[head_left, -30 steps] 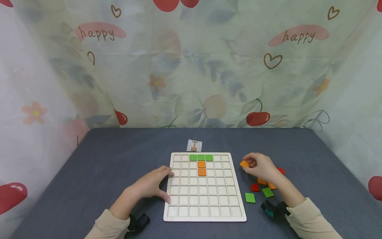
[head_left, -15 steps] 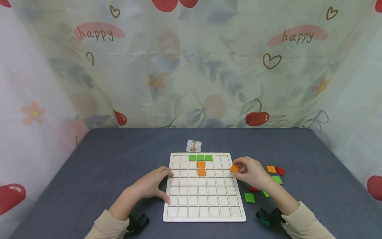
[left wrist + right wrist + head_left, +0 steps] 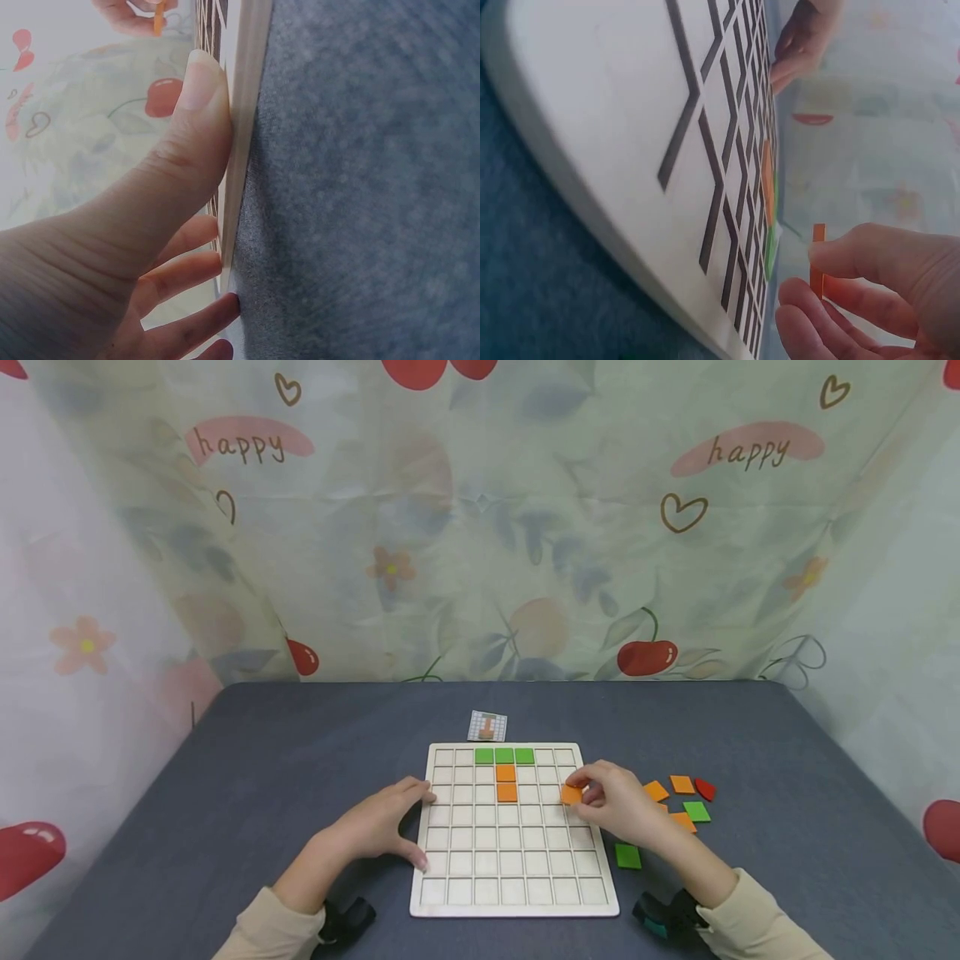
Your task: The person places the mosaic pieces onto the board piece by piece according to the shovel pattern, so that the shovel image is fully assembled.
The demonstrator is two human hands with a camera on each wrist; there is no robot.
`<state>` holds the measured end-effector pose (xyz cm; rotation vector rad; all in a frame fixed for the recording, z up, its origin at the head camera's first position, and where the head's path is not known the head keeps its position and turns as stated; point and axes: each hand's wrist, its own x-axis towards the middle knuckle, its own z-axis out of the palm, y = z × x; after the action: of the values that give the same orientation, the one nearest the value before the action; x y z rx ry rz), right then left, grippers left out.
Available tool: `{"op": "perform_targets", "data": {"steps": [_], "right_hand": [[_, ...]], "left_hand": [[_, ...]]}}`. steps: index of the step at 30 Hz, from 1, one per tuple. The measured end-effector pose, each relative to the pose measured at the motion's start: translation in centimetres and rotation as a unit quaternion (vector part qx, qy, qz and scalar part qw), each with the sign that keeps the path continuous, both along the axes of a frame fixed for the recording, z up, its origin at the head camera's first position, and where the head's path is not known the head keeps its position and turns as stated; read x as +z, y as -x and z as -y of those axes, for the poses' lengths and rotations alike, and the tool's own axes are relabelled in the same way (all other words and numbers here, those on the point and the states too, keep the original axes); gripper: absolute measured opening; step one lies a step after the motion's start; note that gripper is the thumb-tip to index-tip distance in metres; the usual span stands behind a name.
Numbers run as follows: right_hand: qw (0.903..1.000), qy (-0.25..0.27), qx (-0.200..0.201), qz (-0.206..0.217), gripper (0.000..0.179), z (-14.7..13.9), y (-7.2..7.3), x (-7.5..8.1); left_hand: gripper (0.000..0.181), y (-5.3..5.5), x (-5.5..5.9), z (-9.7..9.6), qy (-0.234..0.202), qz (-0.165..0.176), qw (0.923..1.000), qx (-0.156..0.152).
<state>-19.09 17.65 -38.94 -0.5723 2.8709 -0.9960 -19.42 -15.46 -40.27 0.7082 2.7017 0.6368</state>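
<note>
A white grid board (image 3: 517, 910) lies on the table. Three green tiles (image 3: 505, 756) fill the middle of its far row, with two orange tiles (image 3: 506, 782) in a column below them. My right hand (image 3: 617, 800) pinches another orange tile (image 3: 572, 794) over the board's right side. In the right wrist view that tile (image 3: 818, 261) appears edge-on between thumb and fingers, above the grid. My left hand (image 3: 375, 822) rests against the board's left edge, thumb and fingers spread apart. The left wrist view shows the thumb (image 3: 199, 105) touching the board's side (image 3: 244, 97).
Right of the board lie loose orange tiles (image 3: 682, 784), green tiles (image 3: 627, 857) and a red piece (image 3: 705, 789); my right forearm hides part of this group. A small card (image 3: 487, 726) with a printed grid pattern lies behind the board. A patterned curtain (image 3: 480, 527) hangs beyond the table.
My right hand has carried the orange tile leftward, from beside the board to over its right columns. Loose tiles behind it came into view. My left hand stays at the board's edge.
</note>
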Motion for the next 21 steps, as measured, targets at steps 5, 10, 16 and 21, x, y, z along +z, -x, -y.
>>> {"op": "perform_targets", "data": {"steps": [5, 10, 16, 21], "right_hand": [[0.9999, 0.004, 0.012, -0.006, 0.026, 0.7, -0.1, -0.1], [0.9998, 0.002, 0.015, 0.011, 0.026, 1.6, 0.0, -0.2], [0.9989, 0.005, 0.04, 0.024, 0.026, 2.6, 0.1, -0.2], [0.9976, 0.007, 0.067, 0.016, 0.024, 3.6, 0.0, -0.4]], "left_hand": [[0.084, 0.0, 0.0, 0.0, 0.0, -0.001, 1.0, -0.003], [0.084, 0.1, -0.1, 0.0, 0.002, -0.004, 1.0, -0.005], [0.084, 0.1, -0.1, 0.1, 0.003, -0.005, 1.0, -0.004], [0.083, 0.0, -0.1, 0.1, 0.002, -0.006, 1.0, -0.004]]}}
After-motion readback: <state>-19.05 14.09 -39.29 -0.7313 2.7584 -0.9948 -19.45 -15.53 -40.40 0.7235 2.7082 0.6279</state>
